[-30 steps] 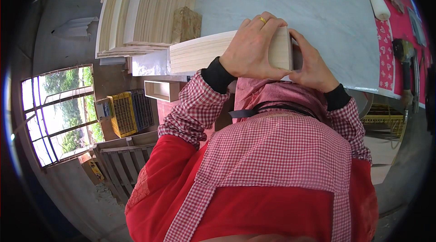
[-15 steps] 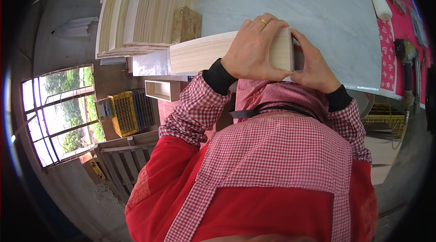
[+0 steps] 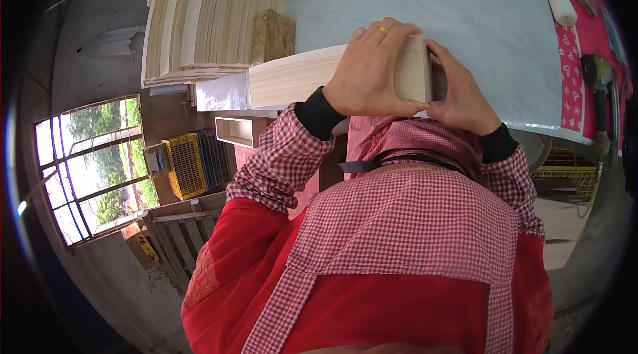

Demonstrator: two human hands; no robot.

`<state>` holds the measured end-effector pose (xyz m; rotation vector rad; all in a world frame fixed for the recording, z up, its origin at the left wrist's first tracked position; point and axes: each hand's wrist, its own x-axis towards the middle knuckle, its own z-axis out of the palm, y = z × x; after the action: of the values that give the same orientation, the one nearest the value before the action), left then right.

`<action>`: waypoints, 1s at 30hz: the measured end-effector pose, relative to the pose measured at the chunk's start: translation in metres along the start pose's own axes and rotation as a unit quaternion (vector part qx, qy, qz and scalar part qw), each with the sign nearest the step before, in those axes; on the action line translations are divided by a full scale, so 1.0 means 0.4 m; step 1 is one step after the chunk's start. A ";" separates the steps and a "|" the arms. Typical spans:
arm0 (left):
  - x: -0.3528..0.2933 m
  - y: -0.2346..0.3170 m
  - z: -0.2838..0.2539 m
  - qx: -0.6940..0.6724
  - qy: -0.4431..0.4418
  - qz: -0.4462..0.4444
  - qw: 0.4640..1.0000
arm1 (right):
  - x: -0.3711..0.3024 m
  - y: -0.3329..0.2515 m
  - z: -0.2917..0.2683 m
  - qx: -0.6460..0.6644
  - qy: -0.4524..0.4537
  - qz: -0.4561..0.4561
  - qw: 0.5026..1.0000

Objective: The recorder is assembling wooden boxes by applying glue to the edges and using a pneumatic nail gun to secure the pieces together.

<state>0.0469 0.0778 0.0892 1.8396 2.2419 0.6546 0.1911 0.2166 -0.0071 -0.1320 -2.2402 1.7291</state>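
Observation:
A long pale wooden box (image 3: pixel 292 79) lies along the table's near edge, with one broad side facing up. My left hand (image 3: pixel 369 68), a gold ring on one finger, is closed around its right end, fingers over the far edge and thumb at the near edge. From the right, my right hand (image 3: pixel 463 98) curves around that same end, its fingertips at the far corner and its thumb close to my left thumb. A dark gap shows between the right palm and the wood. The box's underside is hidden.
Stacked wooden boards (image 3: pixel 219 11) stand at the back left beside a chipboard block (image 3: pixel 274 36). A white squeeze bottle (image 3: pixel 559 0) and a dark-headed tool (image 3: pixel 593 73) lie at the right. Below left are a small open wooden box (image 3: pixel 254 132) and a yellow crate (image 3: pixel 183 165).
Both hands keep their hold at the box's right end, with only a tiny shift of the fingers. The view has moved slightly.

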 end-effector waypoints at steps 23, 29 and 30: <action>0.004 -0.001 -0.004 0.006 -0.016 -0.007 1.000 | -0.117 -0.122 0.025 0.026 0.007 -0.071 0.997; 0.009 -0.012 0.008 0.019 0.008 0.017 1.000 | -0.154 -0.126 0.007 0.050 -0.025 -0.060 0.997; 0.011 -0.013 0.011 0.021 0.018 0.025 0.999 | -0.158 -0.128 0.003 0.060 -0.023 -0.055 0.996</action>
<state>0.0431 0.0822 0.0838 1.9251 2.2541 0.6586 0.2564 0.1855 0.0302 0.0570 -2.1243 1.8192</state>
